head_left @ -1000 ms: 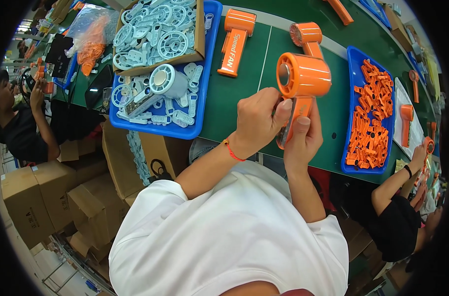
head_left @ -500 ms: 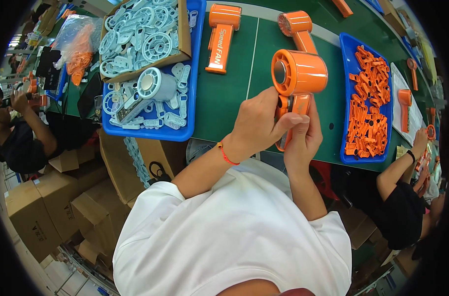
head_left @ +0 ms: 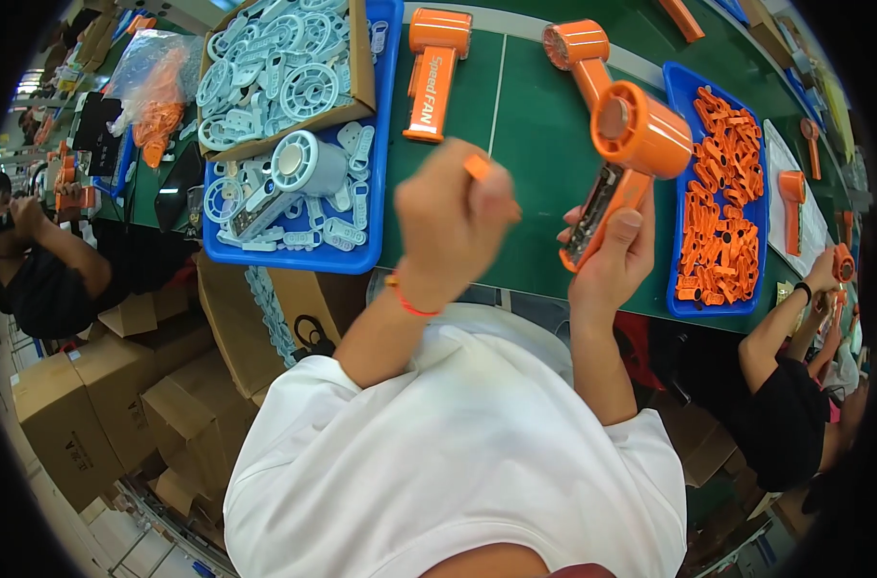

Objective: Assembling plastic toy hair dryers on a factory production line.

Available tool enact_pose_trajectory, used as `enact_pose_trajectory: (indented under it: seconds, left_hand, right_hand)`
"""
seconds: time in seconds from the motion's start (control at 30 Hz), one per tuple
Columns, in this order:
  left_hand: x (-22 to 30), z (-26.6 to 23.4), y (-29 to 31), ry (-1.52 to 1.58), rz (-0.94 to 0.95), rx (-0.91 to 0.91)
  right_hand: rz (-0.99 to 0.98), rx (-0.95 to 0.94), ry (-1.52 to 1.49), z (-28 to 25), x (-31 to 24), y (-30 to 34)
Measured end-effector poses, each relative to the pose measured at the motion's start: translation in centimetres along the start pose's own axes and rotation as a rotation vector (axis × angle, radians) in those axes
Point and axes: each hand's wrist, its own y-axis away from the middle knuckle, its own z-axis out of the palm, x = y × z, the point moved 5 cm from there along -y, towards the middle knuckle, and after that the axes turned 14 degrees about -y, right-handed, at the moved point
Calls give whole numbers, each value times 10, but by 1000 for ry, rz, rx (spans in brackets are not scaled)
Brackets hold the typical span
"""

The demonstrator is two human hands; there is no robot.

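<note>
Head view: the orange fan (head_left: 637,152) was gripped in the right hand (head_left: 614,265), over the table (head_left: 535,116) by its near edge; the blurred left hand (head_left: 453,217) was closed on an orange piece (head_left: 477,168). A blue tray (head_left: 718,309) stood rightward at that edge.

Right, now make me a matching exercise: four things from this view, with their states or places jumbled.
Things:
1. Left hand
2. Right hand
3. Cardboard box of light blue parts
4. Right blue tray

States or places:
A. Heaped with small orange parts
B. Blurred, with an orange piece showing at its fingers
C. Sits on the left blue tray
D. Grips an orange handheld fan by its handle

Pairs: 1-B, 2-D, 3-C, 4-A.
</note>
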Motion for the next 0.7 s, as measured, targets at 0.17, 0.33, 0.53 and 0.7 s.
enact_pose_trajectory:
  seconds: [0.17, 0.33, 0.53, 0.7]
  left_hand:
    - [-36, 28, -23, -914, 225, -279]
    - [-20, 32, 0, 159, 36, -317]
    - [-58, 36, 24, 739, -440, -221]
    - [-66, 38, 42, 700, -389, -393]
  right_hand:
    - [210, -88, -131, -6, -3, -13]
    - [258, -200, -16, -8, 8, -24]
    - [-616, -481, 873, 53, -43, -157]
    - [-522, -196, 1375, -85, 13, -395]
